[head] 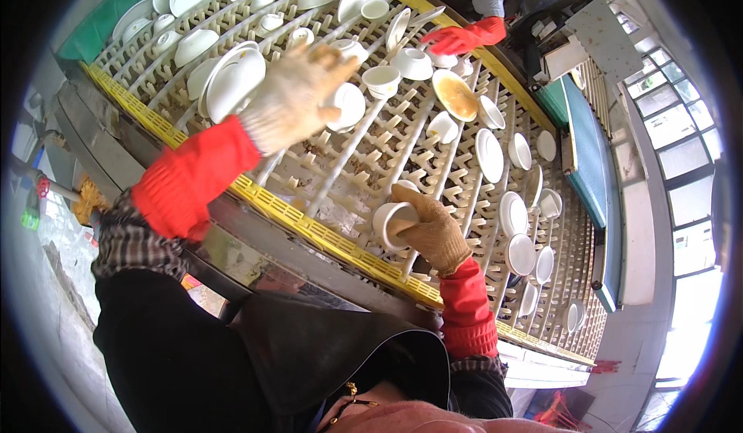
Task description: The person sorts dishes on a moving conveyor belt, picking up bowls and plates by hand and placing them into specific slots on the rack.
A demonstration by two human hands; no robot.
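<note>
My left hand (302, 93), in a pale work glove above a red sleeve, is blurred over the pegged conveyor belt (331, 169). Its fingers are spread, and the thumb overlaps the edge of a white bowl (350, 107); whether they touch I cannot tell. Large white plates (235, 82) stand tilted just left of that hand. Closer to me, my right hand (432, 227), in a tan glove, grips a small white bowl (383, 224) with fingers inside its rim. Another small white dish (406, 186) shows partly behind the right hand.
Across the belt, a co-worker's red-gloved hand (464, 35) reaches among bowls. A plate with brown residue (454, 93) lies nearby. More white dishes (514, 213) stand between the pegs to the right. A yellow slotted edge (302, 215) borders the belt; a blue-green panel (583, 143) stands beyond.
</note>
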